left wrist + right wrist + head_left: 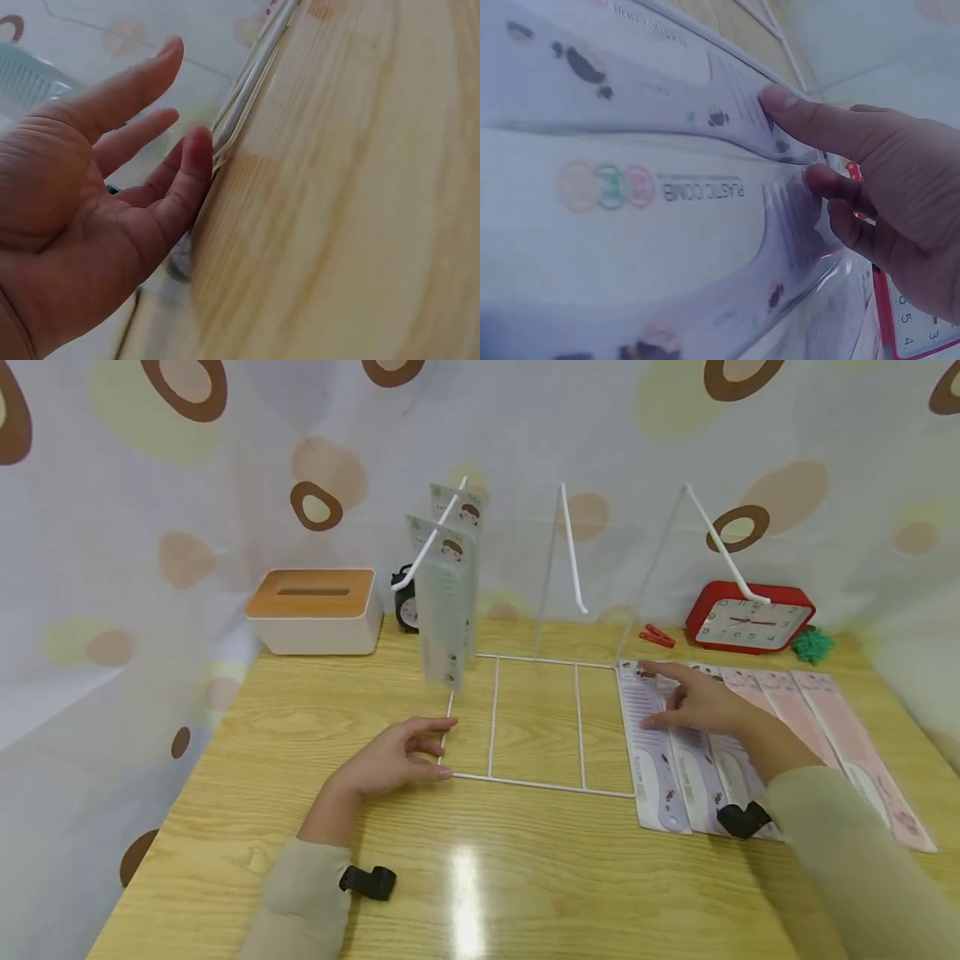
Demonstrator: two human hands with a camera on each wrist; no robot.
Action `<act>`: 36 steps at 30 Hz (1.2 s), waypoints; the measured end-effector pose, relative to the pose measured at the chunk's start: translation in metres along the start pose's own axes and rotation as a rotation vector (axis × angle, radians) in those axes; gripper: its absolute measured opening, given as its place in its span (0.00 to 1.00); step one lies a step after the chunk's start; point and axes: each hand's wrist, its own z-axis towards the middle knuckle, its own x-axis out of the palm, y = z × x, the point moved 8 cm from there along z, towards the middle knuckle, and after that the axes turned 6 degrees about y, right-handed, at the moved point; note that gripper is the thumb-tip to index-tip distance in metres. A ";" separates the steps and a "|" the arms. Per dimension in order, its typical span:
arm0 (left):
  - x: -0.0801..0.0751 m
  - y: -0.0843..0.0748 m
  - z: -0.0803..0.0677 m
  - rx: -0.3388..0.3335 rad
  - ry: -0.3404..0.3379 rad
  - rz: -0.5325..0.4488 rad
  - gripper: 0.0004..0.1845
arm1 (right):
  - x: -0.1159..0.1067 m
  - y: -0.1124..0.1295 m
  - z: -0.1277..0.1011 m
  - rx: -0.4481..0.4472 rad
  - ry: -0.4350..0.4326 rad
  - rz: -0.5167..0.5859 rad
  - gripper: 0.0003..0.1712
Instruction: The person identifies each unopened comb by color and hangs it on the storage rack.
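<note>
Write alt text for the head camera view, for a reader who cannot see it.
A person's right hand rests on purple packaged combs lying flat on a wooden table, while the left hand touches the base of a white wire display rack. Two green comb packs hang from the rack's left hook.

Bare tabletop (247, 760) at lower left; 3 slanting hooks (573, 552) and hung combs (446, 602) blocking centre frame.

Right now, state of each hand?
Left hand: open, fingertips touching the white wire rack base, holding nothing.
Right hand: open, straight fingers pressing on the purple comb packet, nothing gripped.
</note>
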 end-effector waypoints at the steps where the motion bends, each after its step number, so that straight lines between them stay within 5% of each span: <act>1: 0.001 0.003 0.001 -0.001 0.004 0.003 0.40 | -0.001 0.001 0.003 -0.008 0.009 -0.033 0.61; 9: -0.007 0.016 0.007 -0.042 -0.125 0.061 0.36 | -0.007 -0.003 0.015 0.028 0.024 -0.208 0.69; 16: -0.012 0.021 0.010 -0.069 -0.170 0.088 0.35 | -0.014 -0.003 0.018 -0.013 -0.031 -0.221 0.65; 20: -0.013 0.020 0.007 -0.072 -0.167 0.082 0.35 | -0.020 0.001 0.020 -0.025 -0.104 -0.177 0.56; 28: -0.010 0.016 0.005 -0.094 -0.157 0.072 0.36 | -0.036 -0.006 0.010 0.002 -0.382 0.048 0.26; 36: -0.011 0.017 0.006 -0.076 -0.164 0.096 0.35 | -0.014 -0.014 0.017 0.071 -0.094 -0.039 0.48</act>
